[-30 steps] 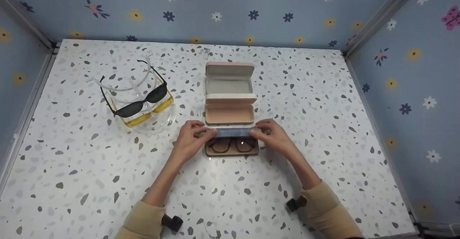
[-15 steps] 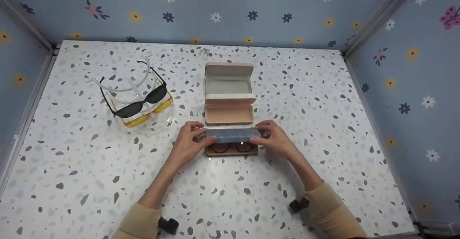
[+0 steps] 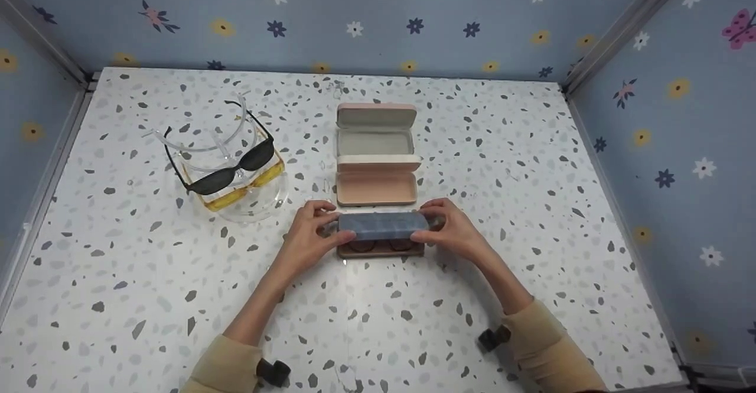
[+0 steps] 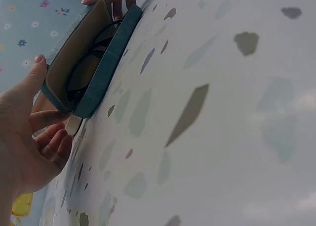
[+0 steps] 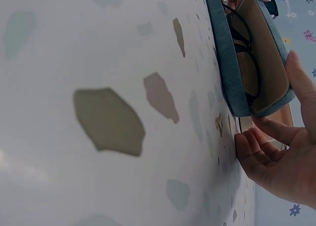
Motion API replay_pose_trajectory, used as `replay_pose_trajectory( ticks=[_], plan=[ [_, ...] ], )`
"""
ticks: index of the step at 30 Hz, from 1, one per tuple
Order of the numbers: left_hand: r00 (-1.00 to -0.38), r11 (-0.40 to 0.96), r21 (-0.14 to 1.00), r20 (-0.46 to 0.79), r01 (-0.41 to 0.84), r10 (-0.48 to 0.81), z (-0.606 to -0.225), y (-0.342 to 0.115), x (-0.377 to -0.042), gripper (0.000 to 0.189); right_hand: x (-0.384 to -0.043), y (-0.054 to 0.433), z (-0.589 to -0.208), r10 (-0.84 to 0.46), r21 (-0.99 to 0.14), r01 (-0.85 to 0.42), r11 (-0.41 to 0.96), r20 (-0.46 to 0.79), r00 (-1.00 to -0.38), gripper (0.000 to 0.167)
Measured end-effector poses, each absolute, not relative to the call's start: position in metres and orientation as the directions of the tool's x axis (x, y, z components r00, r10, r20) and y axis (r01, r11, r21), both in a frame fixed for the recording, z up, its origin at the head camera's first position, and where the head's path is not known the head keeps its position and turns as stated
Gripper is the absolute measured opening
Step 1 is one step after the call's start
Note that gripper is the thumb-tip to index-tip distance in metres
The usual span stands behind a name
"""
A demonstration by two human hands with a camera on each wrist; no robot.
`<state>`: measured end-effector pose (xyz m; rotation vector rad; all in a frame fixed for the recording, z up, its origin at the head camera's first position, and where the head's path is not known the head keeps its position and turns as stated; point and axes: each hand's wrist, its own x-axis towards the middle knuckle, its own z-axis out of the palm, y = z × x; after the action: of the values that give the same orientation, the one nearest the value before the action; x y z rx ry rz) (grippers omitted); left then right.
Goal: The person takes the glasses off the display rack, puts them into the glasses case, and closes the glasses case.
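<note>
A blue glasses case (image 3: 383, 226) lies nearest the person, its lid partly lowered over the tan-lined base. Inside sit dark-framed glasses (image 5: 248, 53), mostly hidden from the head view by the lid. My left hand (image 3: 310, 233) pinches the lid's left end, thumb on the lid and forefinger at the back near the hinge. At the opposite end, my right hand (image 3: 452, 227) pinches the lid in the same way. The other fingers of both hands are bent beside the case. Directly behind it stands an open glasses case with a peach lining (image 3: 377, 188).
Farther back is another open case with a grey lining (image 3: 375, 143). To the left lie black sunglasses (image 3: 233, 170), yellow-lensed glasses (image 3: 242, 193) and clear safety glasses (image 3: 257, 204), overlapping one another. Flower-patterned panels (image 3: 354, 3) border the speckled table (image 3: 378, 334).
The blue case's lid has swung forward and down, hiding more of the glasses. Both thumbs have come down with it, while the other cases and eyewear stay put.
</note>
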<state>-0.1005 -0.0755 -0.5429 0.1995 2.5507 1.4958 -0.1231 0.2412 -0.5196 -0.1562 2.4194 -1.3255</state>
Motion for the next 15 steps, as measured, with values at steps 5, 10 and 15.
replay_pose_trajectory(
  ticks=[5,10,15],
  plan=[
    [-0.976,0.489,0.871,-0.064,0.047,0.207,-0.5438,-0.0761,-0.0996,0.069,-0.1228,0.2415,-0.5202,-0.278,-0.819,0.052,0.571,-0.253,-0.927,0.062],
    [-0.974,0.5,0.863,-0.04,0.079,0.222,-0.5473,-0.0777,-0.0968,0.072,-0.121,0.2404,-0.5237,-0.275,-0.785,-0.004,0.62,-0.213,-0.938,0.068],
    [-0.972,0.526,0.843,-0.016,0.113,0.235,-0.5511,-0.0782,-0.094,0.077,-0.1172,0.2396,-0.5283,-0.285,-0.751,-0.064,0.657,-0.169,-0.944,0.075]
  ],
)
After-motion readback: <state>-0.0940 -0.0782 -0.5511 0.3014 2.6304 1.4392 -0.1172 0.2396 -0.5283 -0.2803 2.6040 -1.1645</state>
